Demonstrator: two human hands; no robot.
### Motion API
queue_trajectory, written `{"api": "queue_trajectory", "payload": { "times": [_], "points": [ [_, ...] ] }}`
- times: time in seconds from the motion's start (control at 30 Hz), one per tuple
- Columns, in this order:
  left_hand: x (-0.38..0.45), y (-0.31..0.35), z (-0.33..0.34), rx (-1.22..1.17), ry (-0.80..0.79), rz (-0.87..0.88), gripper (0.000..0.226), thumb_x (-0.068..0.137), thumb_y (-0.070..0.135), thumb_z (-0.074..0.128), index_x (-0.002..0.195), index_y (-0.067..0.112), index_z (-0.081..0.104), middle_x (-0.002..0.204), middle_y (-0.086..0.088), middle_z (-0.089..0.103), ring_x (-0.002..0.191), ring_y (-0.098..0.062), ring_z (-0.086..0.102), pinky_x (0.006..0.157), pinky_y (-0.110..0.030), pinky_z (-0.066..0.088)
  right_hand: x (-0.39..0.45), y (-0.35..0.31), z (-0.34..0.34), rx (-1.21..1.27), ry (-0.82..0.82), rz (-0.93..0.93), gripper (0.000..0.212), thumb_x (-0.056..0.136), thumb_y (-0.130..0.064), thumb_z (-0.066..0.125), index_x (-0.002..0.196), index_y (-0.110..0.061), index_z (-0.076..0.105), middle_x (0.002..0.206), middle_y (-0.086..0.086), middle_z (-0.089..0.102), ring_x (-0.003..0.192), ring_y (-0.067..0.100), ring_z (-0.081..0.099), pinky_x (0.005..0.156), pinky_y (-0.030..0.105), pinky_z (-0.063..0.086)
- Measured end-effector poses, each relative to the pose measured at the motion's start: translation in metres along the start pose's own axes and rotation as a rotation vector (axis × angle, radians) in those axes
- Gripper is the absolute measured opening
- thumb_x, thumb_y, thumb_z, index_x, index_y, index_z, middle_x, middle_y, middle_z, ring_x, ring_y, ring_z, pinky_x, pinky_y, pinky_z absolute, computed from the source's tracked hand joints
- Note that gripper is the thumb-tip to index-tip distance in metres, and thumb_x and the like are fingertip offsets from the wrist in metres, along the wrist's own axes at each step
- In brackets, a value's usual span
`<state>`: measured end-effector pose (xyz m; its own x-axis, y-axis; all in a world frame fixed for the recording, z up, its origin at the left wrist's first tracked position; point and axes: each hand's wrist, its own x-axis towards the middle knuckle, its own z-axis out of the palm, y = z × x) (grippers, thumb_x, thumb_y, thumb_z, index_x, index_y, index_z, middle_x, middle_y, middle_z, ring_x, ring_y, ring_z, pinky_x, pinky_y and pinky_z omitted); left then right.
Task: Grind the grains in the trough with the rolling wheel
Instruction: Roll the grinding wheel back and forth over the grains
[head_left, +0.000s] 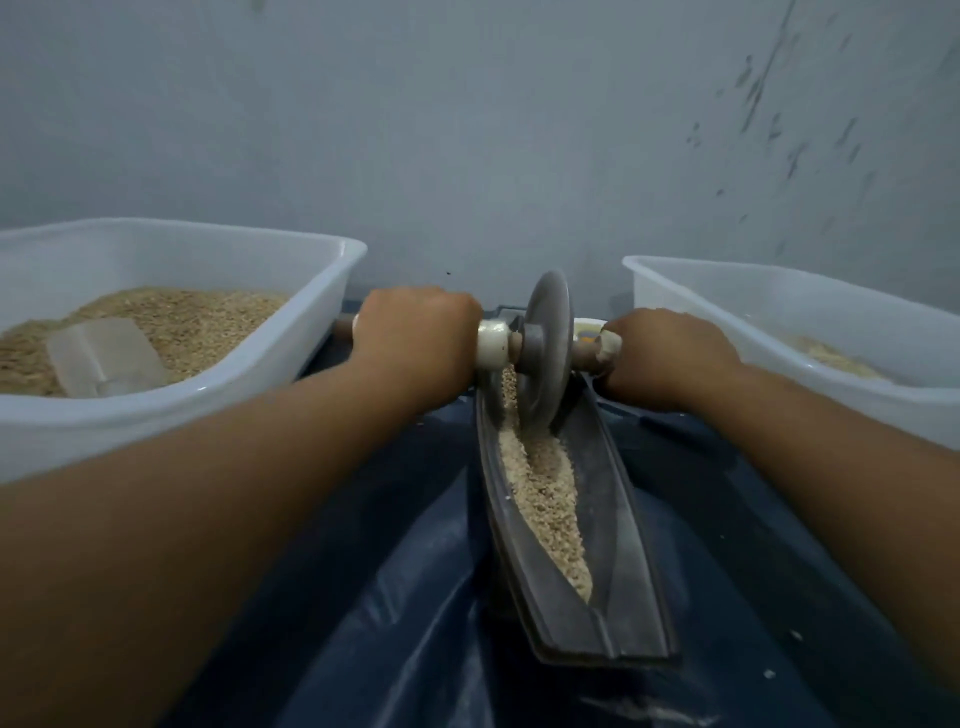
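Observation:
A dark boat-shaped trough (618, 530) lies lengthwise in front of me on a blue sheet. Pale crushed grains (545, 493) fill its groove. A grey rolling wheel (543, 348) stands upright in the far end of the groove, on a wooden axle with white wrapped collars. My left hand (415, 338) grips the axle's left handle. On the other side, my right hand (670, 353) grips the right handle. Both arms are stretched forward.
A white plastic tub (280, 374) at the left holds brown grain and a clear scoop (104, 358). Another white tub (779, 332) at the right holds a little pale meal. A grey wall rises just behind. The blue sheet (395, 597) is wrinkled.

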<state>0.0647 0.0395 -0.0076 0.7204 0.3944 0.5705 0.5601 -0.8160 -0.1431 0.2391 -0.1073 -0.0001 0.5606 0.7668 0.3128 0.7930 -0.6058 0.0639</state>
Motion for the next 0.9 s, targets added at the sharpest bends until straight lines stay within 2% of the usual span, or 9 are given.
{"api": "queue_trajectory", "payload": {
  "times": [0.1, 0.17, 0.27, 0.37, 0.47, 0.53, 0.63, 0.77, 0.9],
  "points": [
    [-0.032, 0.001, 0.004, 0.154, 0.169, 0.026, 0.035, 0.069, 0.032, 0.074, 0.071, 0.026, 0.04, 0.055, 0.01, 0.032, 0.046, -0.013, 0.025, 0.048, -0.022, 0.005, -0.034, -0.006, 0.011, -0.172, 0.315, -0.024, 0.027, 0.075, -0.048, 0.057, 0.067, -0.028, 0.04, 0.056, -0.012, 0.031, 0.052, 0.019, 0.041, 0.048, 0.024, 0.019],
    [-0.04, 0.001, -0.002, 0.231, 0.226, 0.024, 0.043, 0.058, 0.03, 0.079, 0.064, 0.026, 0.037, 0.05, 0.011, 0.031, 0.042, -0.012, 0.019, 0.051, -0.02, 0.0, -0.046, -0.007, 0.011, -0.191, 0.357, -0.022, 0.028, 0.071, -0.046, 0.056, 0.064, -0.028, 0.036, 0.052, -0.011, 0.03, 0.045, 0.012, 0.026, 0.047, 0.021, 0.013],
    [-0.034, 0.001, 0.001, 0.23, 0.19, 0.032, 0.037, 0.067, 0.033, 0.074, 0.069, 0.028, 0.037, 0.051, 0.01, 0.024, 0.044, -0.009, 0.014, 0.049, -0.022, 0.002, -0.038, -0.002, 0.004, -0.083, 0.169, -0.038, 0.023, 0.071, -0.045, 0.055, 0.063, -0.03, 0.04, 0.059, -0.013, 0.04, 0.052, 0.013, 0.037, 0.048, 0.022, 0.02],
    [-0.008, -0.004, 0.006, 0.058, -0.009, -0.002, 0.019, 0.076, 0.036, 0.066, 0.081, 0.03, 0.049, 0.06, 0.009, 0.035, 0.051, -0.012, 0.032, 0.048, -0.023, 0.023, -0.01, -0.001, -0.007, 0.002, -0.113, -0.061, 0.022, 0.071, -0.039, 0.063, 0.064, -0.03, 0.044, 0.065, -0.013, 0.047, 0.064, 0.016, 0.05, 0.052, 0.025, 0.03],
    [0.016, -0.01, 0.0, -0.066, -0.272, 0.002, 0.022, 0.076, 0.039, 0.067, 0.093, 0.028, 0.059, 0.072, 0.006, 0.052, 0.069, -0.018, 0.053, 0.063, -0.032, 0.042, 0.014, -0.005, -0.017, 0.1, -0.288, -0.024, 0.016, 0.068, -0.026, 0.071, 0.065, -0.022, 0.056, 0.052, -0.005, 0.059, 0.049, 0.013, 0.055, 0.049, 0.022, 0.037],
    [0.021, -0.013, 0.002, -0.093, -0.321, -0.016, 0.022, 0.075, 0.037, 0.068, 0.093, 0.028, 0.059, 0.074, 0.005, 0.056, 0.071, -0.019, 0.056, 0.065, -0.033, 0.044, 0.02, -0.008, -0.021, 0.12, -0.318, -0.009, 0.011, 0.065, -0.023, 0.071, 0.065, -0.02, 0.06, 0.042, -0.006, 0.059, 0.04, 0.011, 0.055, 0.046, 0.019, 0.038],
    [0.009, -0.012, 0.008, -0.108, -0.242, -0.06, 0.019, 0.075, 0.039, 0.067, 0.083, 0.03, 0.052, 0.07, 0.007, 0.053, 0.064, -0.016, 0.049, 0.062, -0.032, 0.041, 0.013, -0.011, -0.021, 0.008, -0.166, -0.036, 0.012, 0.064, -0.031, 0.066, 0.067, -0.026, 0.056, 0.057, -0.007, 0.06, 0.054, 0.013, 0.056, 0.049, 0.023, 0.035],
    [-0.028, -0.005, 0.013, -0.01, 0.028, -0.057, 0.029, 0.077, 0.034, 0.068, 0.075, 0.028, 0.04, 0.058, 0.009, 0.034, 0.055, -0.015, 0.041, 0.055, -0.029, 0.031, -0.025, -0.014, -0.004, -0.167, 0.255, -0.087, 0.022, 0.072, -0.04, 0.06, 0.067, -0.025, 0.044, 0.057, -0.008, 0.041, 0.054, 0.019, 0.044, 0.047, 0.024, 0.021],
    [-0.034, -0.001, 0.003, 0.087, 0.244, 0.105, 0.038, 0.071, 0.022, 0.07, 0.07, 0.023, 0.032, 0.058, 0.006, 0.035, 0.053, -0.02, 0.035, 0.054, -0.031, 0.025, -0.055, -0.009, 0.016, -0.104, 0.391, -0.008, 0.024, 0.077, -0.037, 0.061, 0.072, -0.026, 0.04, 0.064, -0.005, 0.056, 0.056, 0.024, 0.046, 0.047, 0.025, 0.019]
  ]
}}
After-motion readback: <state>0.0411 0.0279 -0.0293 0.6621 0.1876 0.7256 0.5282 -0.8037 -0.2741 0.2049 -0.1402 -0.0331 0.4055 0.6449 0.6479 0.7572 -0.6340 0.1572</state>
